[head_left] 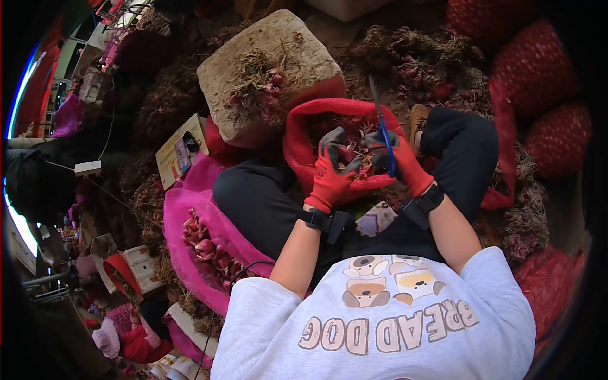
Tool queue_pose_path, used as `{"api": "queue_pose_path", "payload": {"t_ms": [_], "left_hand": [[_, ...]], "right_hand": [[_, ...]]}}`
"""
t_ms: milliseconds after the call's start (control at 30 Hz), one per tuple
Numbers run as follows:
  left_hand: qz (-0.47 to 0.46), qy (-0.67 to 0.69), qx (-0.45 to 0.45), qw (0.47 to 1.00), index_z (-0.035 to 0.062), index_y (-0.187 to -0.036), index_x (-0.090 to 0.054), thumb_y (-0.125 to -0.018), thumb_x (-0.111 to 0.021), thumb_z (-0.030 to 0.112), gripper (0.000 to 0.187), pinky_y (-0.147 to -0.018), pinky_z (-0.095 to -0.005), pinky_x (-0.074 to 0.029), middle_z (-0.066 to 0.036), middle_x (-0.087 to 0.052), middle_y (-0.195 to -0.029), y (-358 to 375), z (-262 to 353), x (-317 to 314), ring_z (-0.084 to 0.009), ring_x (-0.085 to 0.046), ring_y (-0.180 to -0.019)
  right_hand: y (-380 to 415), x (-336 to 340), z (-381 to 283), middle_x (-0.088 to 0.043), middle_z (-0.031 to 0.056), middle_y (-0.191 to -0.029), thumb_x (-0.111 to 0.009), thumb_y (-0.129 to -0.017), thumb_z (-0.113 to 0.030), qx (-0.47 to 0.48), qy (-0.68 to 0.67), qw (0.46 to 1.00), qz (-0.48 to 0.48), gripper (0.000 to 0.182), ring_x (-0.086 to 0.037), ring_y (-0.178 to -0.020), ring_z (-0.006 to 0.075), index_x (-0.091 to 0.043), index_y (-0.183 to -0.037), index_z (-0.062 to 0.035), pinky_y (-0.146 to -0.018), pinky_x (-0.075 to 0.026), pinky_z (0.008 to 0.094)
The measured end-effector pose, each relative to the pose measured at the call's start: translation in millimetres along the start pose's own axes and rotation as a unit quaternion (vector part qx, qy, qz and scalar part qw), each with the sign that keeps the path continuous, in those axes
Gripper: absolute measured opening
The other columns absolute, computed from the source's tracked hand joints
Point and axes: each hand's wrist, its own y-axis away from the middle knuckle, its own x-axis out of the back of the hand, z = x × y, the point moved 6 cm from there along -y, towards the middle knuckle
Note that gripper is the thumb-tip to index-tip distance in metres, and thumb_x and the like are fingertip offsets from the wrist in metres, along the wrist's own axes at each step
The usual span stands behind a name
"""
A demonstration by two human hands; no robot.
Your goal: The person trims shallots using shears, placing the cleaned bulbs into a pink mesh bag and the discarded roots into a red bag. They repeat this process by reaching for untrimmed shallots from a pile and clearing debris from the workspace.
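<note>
Both of my hands wear red gloves with dark grey fingers. My left hand (332, 168) is closed around a small red shallot (345, 154), whose dry stem and roots are partly hidden by the fingers. In my right hand (399, 158) is a pair of scissors with blue handles (390, 152), the blades pointing away from me. Both hands are over the mouth of a red mesh bag (297, 120) between my legs, with shallots and dry trimmings inside. A pink mesh bag (174, 218) by my left leg holds several trimmed shallots (206, 247).
Ahead stands a worn pale block (221, 69) with a bunch of untrimmed shallots (263, 88) on it. More dried bunches (430, 63) lie beyond my right foot. Full red mesh sacks (535, 63) line the right. A phone (182, 157) rests on a board at left. Another person (133, 339) sits lower left.
</note>
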Motion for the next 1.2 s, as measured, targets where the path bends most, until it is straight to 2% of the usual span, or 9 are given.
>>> {"api": "queue_pose_path", "payload": {"t_ms": [67, 267, 400, 533, 667, 800, 933, 1067, 1200], "left_hand": [[-0.066, -0.027, -0.047, 0.996, 0.0024, -0.131, -0.035, -0.065, -0.076, 0.017, 0.079, -0.097, -0.039, -0.04, -0.019, -0.044, -0.124, -14.8, 42.2, 3.1, -0.0345, -0.048, -0.114], [-0.083, -0.068, -0.04, 0.993, 0.0046, -0.127, -0.042, -0.07, -0.074, 0.009, 0.066, -0.077, -0.0346, -0.048, -0.015, -0.049, -0.116, -12.8, 59.8, 9.9, -0.0279, -0.058, -0.09], [-0.106, -0.047, 0.086, 0.99, 0.0046, -0.12, -0.05, -0.069, -0.075, 0.009, 0.057, -0.081, -0.0333, -0.046, -0.013, -0.051, -0.112, -19.0, 97.8, 65.1, -0.0254, -0.056, -0.093], [-0.042, -0.164, 0.022, 0.985, 0.0015, -0.111, -0.056, -0.075, -0.074, 0.015, 0.043, -0.079, -0.03, -0.047, -0.01, -0.058, -0.099, -0.1, 151.6, 179.2, -0.02, -0.057, -0.091], [0.111, -0.276, 0.268, 0.916, -0.0005, -0.111, -0.055, -0.079, -0.069, 0.019, 0.04, -0.076, -0.0296, -0.047, -0.01, -0.058, -0.098, 68.8, 195.0, 286.1, -0.0186, -0.058, -0.085], [0.137, -0.287, 0.478, 0.819, 0.0, -0.115, -0.055, -0.08, -0.068, 0.033, 0.05, -0.081, -0.0347, -0.046, -0.016, -0.057, -0.11, 194.2, 94.1, 358.7, -0.0262, -0.059, -0.094], [0.045, -0.535, 0.414, 0.735, 0.0019, -0.115, -0.056, -0.076, -0.067, 0.044, 0.058, -0.091, -0.0446, -0.041, -0.02, -0.058, -0.114, 208.7, 69.9, 344.8, -0.0369, -0.052, -0.108], [0.018, -0.484, 0.474, 0.735, 0.0051, -0.103, -0.062, -0.078, -0.065, 0.042, 0.044, -0.08, -0.0428, -0.045, -0.015, -0.063, -0.099, 190.8, 81.9, 362.1, -0.0328, -0.059, -0.094], [0.084, -0.511, 0.26, 0.815, 0.0035, -0.099, -0.063, -0.083, -0.063, 0.033, 0.034, -0.074, -0.039, -0.046, -0.015, -0.064, -0.092, 84.7, 173.0, 327.8, -0.0301, -0.061, -0.086]], "right_hand": [[-0.6, -12.7, 4.4, -0.064, 0.0062, -0.088, -0.064, -0.082, -0.01, -0.022, 0.036, 0.999, -0.014, 0.026, -0.062, -0.067, 0.0127, -0.057, -0.106, -0.0012, -0.058, -0.051, 0.0249], [-5.6, -25.4, -4.4, -0.063, 0.0096, -0.087, -0.063, -0.084, -0.015, 0.033, -0.126, 0.99, -0.056, 0.03, -0.061, -0.062, 0.0138, -0.056, -0.107, 0.0013, -0.056, -0.051, 0.0241], [-12.3, -26.5, -59.2, -0.063, 0.0086, -0.086, -0.06, -0.087, -0.023, 0.028, -0.036, 0.997, -0.056, 0.03, -0.06, -0.06, 0.0101, -0.057, -0.106, 0.001, -0.05, -0.047, 0.0219], [-21.8, -46.3, -99.1, -0.063, 0.0053, -0.083, -0.061, -0.086, -0.024, 0.044, 0.165, 0.981, -0.091, 0.028, -0.058, -0.063, 0.0066, -0.06, -0.104, -0.002, -0.051, -0.045, 0.0199], [-37.4, -53.7, -105.1, -0.065, 0.0035, -0.08, -0.063, -0.083, -0.023, 0.11, 0.427, 0.886, -0.14, 0.023, -0.058, -0.067, 0.0074, -0.064, -0.097, -0.0039, -0.058, -0.045, 0.0236], [-46.5, -43.4, -82.3, -0.067, 0.0063, -0.077, -0.067, -0.078, -0.024, 0.088, 0.514, 0.849, -0.085, 0.024, -0.06, -0.069, 0.0111, -0.067, -0.091, -0.0044, -0.065, -0.045, 0.0298], [-43.6, -44.2, -71.9, -0.065, 0.0131, -0.079, -0.066, -0.077, -0.032, 0.14, 0.533, 0.83, -0.082, 0.031, -0.061, -0.069, 0.0242, -0.066, -0.093, -0.0059, -0.067, -0.046, 0.0339], [-41.8, -35.6, -72.8, -0.064, 0.0143, -0.079, -0.066, -0.077, -0.033, 0.153, 0.592, 0.79, -0.042, 0.032, -0.062, -0.071, 0.0282, -0.066, -0.092, -0.0051, -0.068, -0.046, 0.0352], [-38.6, -47.4, -77.1, -0.065, 0.0133, -0.081, -0.067, -0.077, -0.033, 0.108, 0.541, 0.832, -0.056, 0.032, -0.063, -0.074, 0.0296, -0.065, -0.094, -0.0061, -0.068, -0.046, 0.0358]]}}
